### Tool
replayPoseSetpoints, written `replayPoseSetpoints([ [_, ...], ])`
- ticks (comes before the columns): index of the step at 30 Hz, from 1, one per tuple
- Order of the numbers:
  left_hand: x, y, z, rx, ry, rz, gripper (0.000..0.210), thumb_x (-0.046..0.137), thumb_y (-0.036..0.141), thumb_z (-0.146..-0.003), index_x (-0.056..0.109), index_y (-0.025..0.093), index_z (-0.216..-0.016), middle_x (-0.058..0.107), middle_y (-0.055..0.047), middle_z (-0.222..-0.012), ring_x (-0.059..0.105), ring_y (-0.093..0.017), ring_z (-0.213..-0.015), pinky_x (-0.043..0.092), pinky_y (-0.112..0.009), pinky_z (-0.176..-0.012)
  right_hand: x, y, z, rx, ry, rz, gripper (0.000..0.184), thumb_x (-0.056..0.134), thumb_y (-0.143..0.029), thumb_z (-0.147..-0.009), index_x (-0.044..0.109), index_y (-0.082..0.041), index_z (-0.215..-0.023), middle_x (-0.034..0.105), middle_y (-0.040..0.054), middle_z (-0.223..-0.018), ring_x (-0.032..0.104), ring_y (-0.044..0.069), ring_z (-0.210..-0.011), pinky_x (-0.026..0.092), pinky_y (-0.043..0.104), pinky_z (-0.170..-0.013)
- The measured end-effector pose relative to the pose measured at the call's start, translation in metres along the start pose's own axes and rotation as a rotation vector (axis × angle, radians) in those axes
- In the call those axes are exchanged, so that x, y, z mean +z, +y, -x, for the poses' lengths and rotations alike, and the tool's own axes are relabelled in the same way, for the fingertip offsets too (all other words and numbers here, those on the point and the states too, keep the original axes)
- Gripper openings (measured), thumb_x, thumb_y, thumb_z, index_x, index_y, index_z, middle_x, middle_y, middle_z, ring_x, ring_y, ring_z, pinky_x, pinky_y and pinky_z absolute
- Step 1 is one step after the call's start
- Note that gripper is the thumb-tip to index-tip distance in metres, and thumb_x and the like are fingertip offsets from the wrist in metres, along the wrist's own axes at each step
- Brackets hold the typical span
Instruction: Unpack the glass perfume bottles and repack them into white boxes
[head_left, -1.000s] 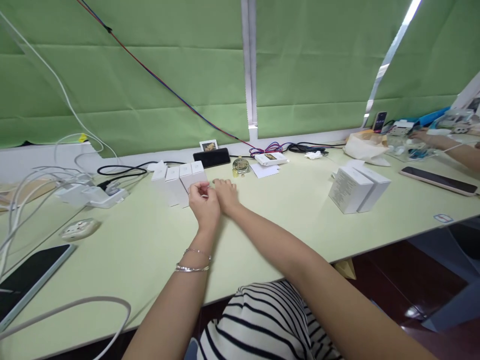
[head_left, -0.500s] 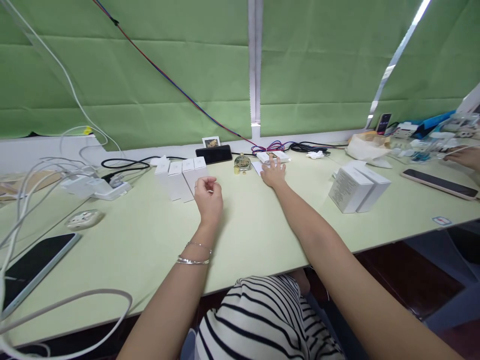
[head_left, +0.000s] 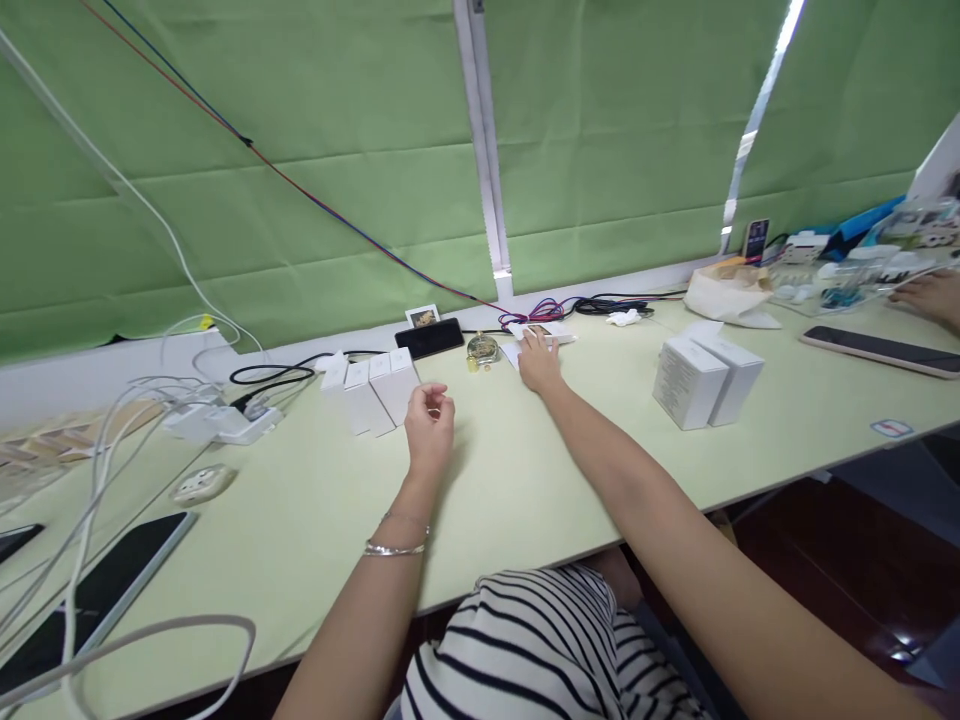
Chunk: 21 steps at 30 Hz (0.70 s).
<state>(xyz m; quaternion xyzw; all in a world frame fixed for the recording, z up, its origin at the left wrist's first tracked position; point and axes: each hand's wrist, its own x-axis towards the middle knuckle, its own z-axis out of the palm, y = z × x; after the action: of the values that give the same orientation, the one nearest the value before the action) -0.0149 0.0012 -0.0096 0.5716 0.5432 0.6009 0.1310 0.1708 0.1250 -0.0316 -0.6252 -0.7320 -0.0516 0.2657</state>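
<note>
My left hand (head_left: 430,428) hovers over the table, its fingers curled loosely toward the thumb, with nothing visible in them. Just left of it stands a row of several white boxes (head_left: 391,388). My right hand (head_left: 539,362) reaches to the back of the table, fingers outstretched over a flat white item with a picture on it (head_left: 559,331). White paper (head_left: 511,353) lies beside that hand. Between the hands, farther back, is a round glass bottle (head_left: 482,349) with gold details. Two more white boxes (head_left: 691,382) stand upright to the right of my right forearm.
A black phone (head_left: 430,338) lies at the back; another phone (head_left: 879,350) lies at right, near another person's hand (head_left: 930,296). White cables and a power strip (head_left: 244,423) crowd the left side, with a larger phone (head_left: 105,590). Coiled black cable (head_left: 611,306) runs along the wall.
The view has tilted and shifted slightly. My right hand stays at the flat white item, its fingers a little closer together. My left hand remains curled beside the row of boxes.
</note>
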Motion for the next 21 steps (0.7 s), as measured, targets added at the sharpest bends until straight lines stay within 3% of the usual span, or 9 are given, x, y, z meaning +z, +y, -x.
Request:
replayPoseSetpoints([
  [3,0.002,-0.004,-0.002,-0.020,-0.034,-0.004,0.015,0.054,0.022,-0.074,0.053,0.020,-0.090,0.054,-0.001,-0.079,0.052,-0.014,-0.068,0.044,-0.027,-0.064,-0.018,-0.016,0.021,-0.143,0.164,-0.091,0.041,0.029,-0.019,-0.092,0.047,-0.010,-0.128,0.044,0.0165,-0.139,0.031,0.026,-0.132,0.016,0.048,-0.108],
  [6,0.003,-0.008,-0.003,-0.062,-0.086,0.003,0.028,0.056,0.031,-0.078,0.050,0.021,-0.104,0.054,-0.006,-0.103,0.055,-0.017,-0.085,0.046,-0.032,-0.077,-0.041,-0.036,0.048,-0.544,0.057,-0.171,0.034,0.034,-0.028,-0.092,0.057,-0.021,-0.116,0.053,0.0097,-0.129,0.035,0.025,-0.127,0.016,0.045,-0.108],
  [8,0.003,-0.011,-0.003,-0.078,-0.087,0.004,0.036,0.055,0.036,-0.081,0.046,0.021,-0.112,0.048,-0.011,-0.120,0.054,-0.020,-0.100,0.044,-0.036,-0.088,-0.056,-0.045,0.061,-0.690,0.013,-0.234,0.030,0.036,-0.033,-0.092,0.061,-0.025,-0.107,0.053,0.0056,-0.128,0.036,0.023,-0.127,0.017,0.042,-0.108],
  [9,0.003,-0.012,-0.003,-0.079,-0.089,-0.002,0.037,0.054,0.037,-0.082,0.046,0.020,-0.114,0.045,-0.012,-0.125,0.052,-0.021,-0.105,0.042,-0.039,-0.093,-0.063,-0.046,0.064,-0.684,0.035,-0.267,0.030,0.036,-0.034,-0.091,0.061,-0.025,-0.105,0.052,0.0053,-0.128,0.037,0.023,-0.126,0.019,0.041,-0.107],
  [11,0.003,-0.013,-0.003,-0.075,-0.143,-0.025,0.037,0.054,0.039,-0.082,0.047,0.021,-0.114,0.044,-0.013,-0.127,0.049,-0.024,-0.113,0.038,-0.042,-0.098,-0.070,-0.041,0.067,-0.540,0.143,-0.333,0.031,0.032,-0.033,-0.092,0.060,-0.023,-0.103,0.051,0.0077,-0.127,0.040,0.022,-0.123,0.024,0.039,-0.106],
  [14,0.004,-0.014,-0.001,-0.053,-0.341,-0.057,0.043,0.054,0.044,-0.083,0.046,0.023,-0.119,0.043,-0.013,-0.131,0.041,-0.028,-0.125,0.034,-0.048,-0.103,-0.067,-0.021,0.063,-0.274,0.276,-0.463,0.032,0.025,-0.030,-0.093,0.055,-0.019,-0.099,0.056,0.0114,-0.114,0.048,0.021,-0.112,0.034,0.036,-0.099],
  [18,0.009,-0.015,0.002,-0.026,-0.497,-0.061,0.056,0.054,0.049,-0.082,0.037,0.027,-0.130,0.032,-0.013,-0.143,0.036,-0.028,-0.131,0.032,-0.050,-0.106,-0.052,0.006,0.057,-0.159,0.192,-0.718,0.028,0.022,-0.033,-0.094,0.045,-0.018,-0.102,0.062,0.0077,-0.097,0.059,0.016,-0.087,0.045,0.029,-0.082],
  [21,0.011,-0.016,0.003,-0.051,-0.498,-0.050,0.058,0.057,0.049,-0.081,0.035,0.029,-0.131,0.031,-0.012,-0.146,0.038,-0.027,-0.130,0.033,-0.050,-0.106,-0.048,0.019,0.050,0.003,0.240,-0.686,0.028,0.024,-0.028,-0.093,0.043,-0.016,-0.109,0.063,0.0090,-0.103,0.059,0.017,-0.095,0.044,0.028,-0.086],
])
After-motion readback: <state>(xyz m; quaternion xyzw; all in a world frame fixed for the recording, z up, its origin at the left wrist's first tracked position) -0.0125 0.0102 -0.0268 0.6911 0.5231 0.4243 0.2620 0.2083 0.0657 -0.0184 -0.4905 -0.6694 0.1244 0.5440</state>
